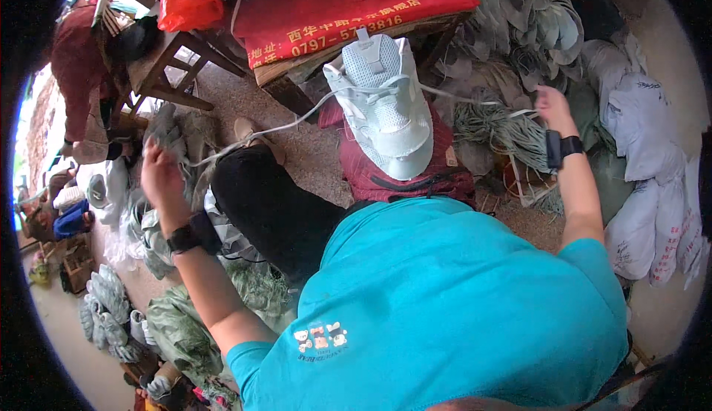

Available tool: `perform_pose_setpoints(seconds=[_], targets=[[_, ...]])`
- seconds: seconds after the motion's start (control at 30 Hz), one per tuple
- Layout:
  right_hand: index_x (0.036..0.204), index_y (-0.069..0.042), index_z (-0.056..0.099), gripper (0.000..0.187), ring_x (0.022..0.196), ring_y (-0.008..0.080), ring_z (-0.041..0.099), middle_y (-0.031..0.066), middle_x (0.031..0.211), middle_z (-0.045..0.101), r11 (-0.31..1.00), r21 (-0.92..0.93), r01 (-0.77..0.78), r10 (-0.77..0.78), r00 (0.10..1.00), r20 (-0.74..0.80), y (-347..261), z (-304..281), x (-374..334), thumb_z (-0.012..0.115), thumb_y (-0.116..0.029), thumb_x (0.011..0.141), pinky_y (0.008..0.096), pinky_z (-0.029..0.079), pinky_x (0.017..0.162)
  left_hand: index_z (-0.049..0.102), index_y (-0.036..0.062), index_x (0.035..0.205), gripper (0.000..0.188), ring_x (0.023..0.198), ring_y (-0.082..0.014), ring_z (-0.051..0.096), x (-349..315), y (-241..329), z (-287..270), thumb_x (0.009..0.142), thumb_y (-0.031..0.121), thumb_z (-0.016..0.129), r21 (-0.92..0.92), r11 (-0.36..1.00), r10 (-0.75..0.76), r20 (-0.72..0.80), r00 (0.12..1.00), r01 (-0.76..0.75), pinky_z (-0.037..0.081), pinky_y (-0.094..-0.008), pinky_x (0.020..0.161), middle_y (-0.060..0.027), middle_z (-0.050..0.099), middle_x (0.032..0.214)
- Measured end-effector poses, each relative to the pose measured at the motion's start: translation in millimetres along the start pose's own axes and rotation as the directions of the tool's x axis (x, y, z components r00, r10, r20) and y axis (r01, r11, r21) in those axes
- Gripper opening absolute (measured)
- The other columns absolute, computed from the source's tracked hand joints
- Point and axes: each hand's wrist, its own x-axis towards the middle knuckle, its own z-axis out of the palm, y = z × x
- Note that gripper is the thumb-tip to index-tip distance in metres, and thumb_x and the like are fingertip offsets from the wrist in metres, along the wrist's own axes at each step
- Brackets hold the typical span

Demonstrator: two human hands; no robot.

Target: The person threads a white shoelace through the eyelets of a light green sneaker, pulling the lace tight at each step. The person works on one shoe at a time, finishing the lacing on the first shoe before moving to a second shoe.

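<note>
A white and pale grey shoe upper point(397, 123) lies toe toward me on dark red cloth point(363, 160) at my lap. A pale shoelace point(297, 120) runs through its top eyelets and stretches out to both sides. Far out to the left, my left hand point(162, 177) is closed on one end of the lace. My right hand point(555, 108), out to the right, is closed on the other end. Both hands are somewhat blurred and well apart from the shoe upper.
Ahead is a wooden bench point(285, 96) under a red printed cloth point(356, 11). Bundled laces point(504, 129) and stacked grey shoe pieces point(530, 14) are to the right, beside white sacks point(649, 129). A wooden stool point(159, 70) and another person point(78, 70) are at the left.
</note>
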Motion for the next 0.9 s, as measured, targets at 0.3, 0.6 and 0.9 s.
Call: perform_pose_setpoints(seconds=[0.3, 0.6, 0.9], targets=[[0.120, -0.002, 0.054, 0.029, 0.062, 0.0045, 0.051, 0.0040, 0.089, 0.063, 0.897, -0.042, 0.440, -0.338, 0.744, 0.576, -20, 301, -190, 0.054, -0.016, 0.095, 0.0179, 0.038, 0.052, 0.056, -0.0009, 0.108, 0.028, 0.067, -0.0123, 0.061, -124, -127, 220, 0.103, 0.022, 0.042, 0.380, 0.919, -0.099, 0.480, 0.872, -0.105, 0.049, -0.0244, 0.058, -0.0077, 0.065, 0.084], [0.103, -0.005, 0.058, 0.017, 0.065, 0.0015, 0.048, -0.0032, 0.081, 0.058, 0.817, -0.294, 0.497, -0.140, 0.665, 0.734, -13, 302, -186, 0.057, -0.020, 0.096, 0.0169, 0.038, 0.058, 0.065, 0.0001, 0.093, 0.033, 0.068, -0.0058, 0.050, -154, -143, 225, 0.100, 0.028, 0.049, 0.618, 0.784, -0.393, 0.415, 0.820, 0.063, 0.040, -0.0211, 0.061, 0.0005, 0.059, 0.077], [0.084, -0.007, 0.065, 0.016, 0.068, 0.0031, 0.047, -0.0060, 0.076, 0.059, 0.885, -0.255, 0.389, -0.047, 0.621, 0.783, -24, 306, -194, 0.058, -0.019, 0.091, 0.0203, 0.039, 0.063, 0.066, 0.0008, 0.087, 0.030, 0.057, -0.0046, 0.043, -145, -133, 225, 0.096, 0.026, 0.053, 0.584, 0.769, -0.553, 0.402, 0.730, 0.262, 0.033, -0.0219, 0.052, 0.0025, 0.054, 0.067]])
